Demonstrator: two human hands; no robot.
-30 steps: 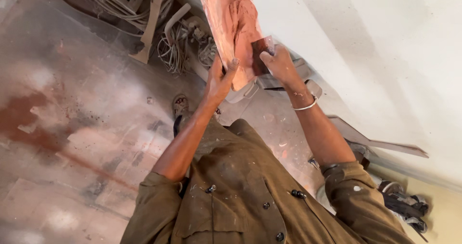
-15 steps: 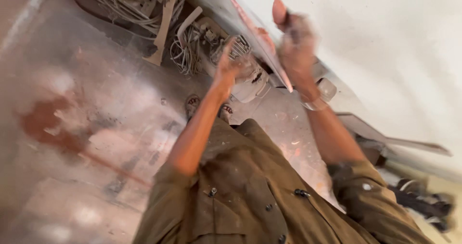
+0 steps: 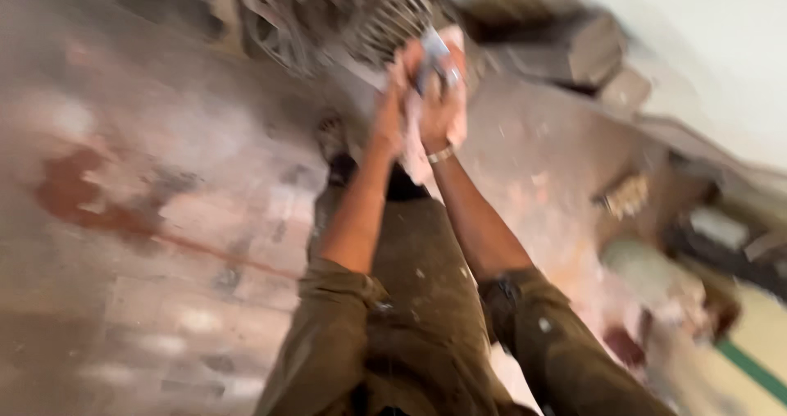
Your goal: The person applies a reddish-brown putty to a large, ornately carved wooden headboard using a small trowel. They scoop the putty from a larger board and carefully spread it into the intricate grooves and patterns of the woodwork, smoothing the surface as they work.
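Frame is heavily motion-blurred, so detail is limited. Both arms run up from the olive-brown shirt point(image 3: 410, 334) at 6 o'clock and meet near 12 o'clock, above frame centre. Left hand point(image 3: 392, 113) and right hand point(image 3: 443, 109) are pressed close together, both wrapped around a pale pink cloth point(image 3: 420, 158) that bunches between them and hangs a little below the wrists. A small grey-blue object point(image 3: 433, 55) sits at the top of the bundle, at the right hand's fingertips; its kind can't be made out in the blur. Right hand reads as clenched on cloth and object; left hand reads as closed on the cloth's left side, individual fingers not resolvable. A thin metal bangle point(image 3: 440, 155) circles the right wrist. A sandalled foot point(image 3: 332, 137) shows just beside the left forearm, at 9 o'clock from the hands. Behind the hands, toward 11–12 o'clock, a tangle of wires and scrap point(image 3: 328, 14) lies on the dusty concrete floor point(image 3: 147, 244), which carries a reddish stain point(image 3: 74, 195) at 9 o'clock. A white wall point(image 3: 697, 39) fills 1–2 o'clock, with blurred debris point(image 3: 627, 195) along its base at 3 o'clock.
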